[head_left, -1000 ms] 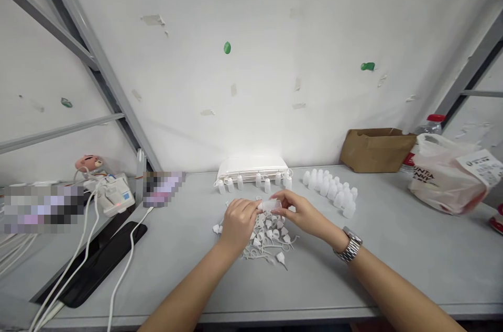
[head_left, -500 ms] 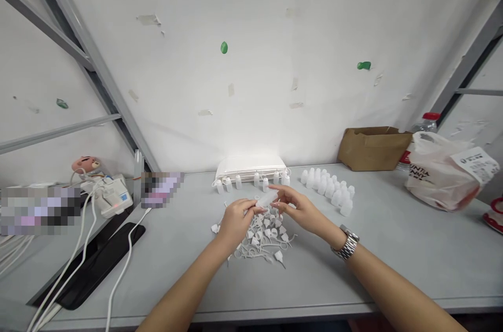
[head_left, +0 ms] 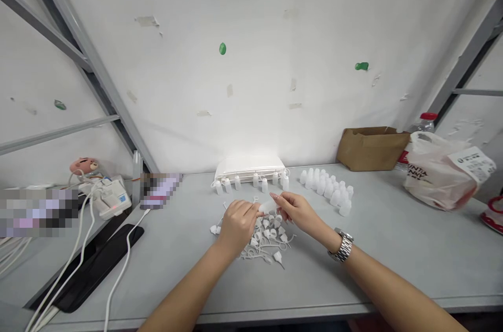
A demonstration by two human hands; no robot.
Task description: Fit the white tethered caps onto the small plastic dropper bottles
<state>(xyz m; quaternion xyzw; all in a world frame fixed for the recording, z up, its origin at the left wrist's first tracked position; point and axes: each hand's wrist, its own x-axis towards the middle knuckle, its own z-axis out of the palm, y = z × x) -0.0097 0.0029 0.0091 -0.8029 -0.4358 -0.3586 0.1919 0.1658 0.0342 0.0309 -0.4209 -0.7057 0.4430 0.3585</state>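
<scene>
Over the pile of caps, my left hand [head_left: 239, 221] grips a small translucent squeeze bottle [head_left: 267, 207], which lies tilted between both hands. My right hand [head_left: 294, 210] has its fingers closed around the bottle's other end; what its fingertips pinch there is hidden. Beneath them is a heap of white needle-tip caps with looped straps [head_left: 271, 238]. Several bottles with caps fitted [head_left: 256, 180] stand in a row behind. To the right stand rows of uncapped bottles [head_left: 325, 185].
A white flat box [head_left: 249, 165] sits against the wall. At the back right are a cardboard box [head_left: 371, 150] and a plastic bag [head_left: 440, 175]. White cables [head_left: 124, 264], a black phone-like slab [head_left: 102, 266] and a power strip [head_left: 112, 200] occupy the left side.
My right hand has turned, its fingers closing tighter around the bottle's end. My left hand has shifted slightly right. The camera view has moved a little.
</scene>
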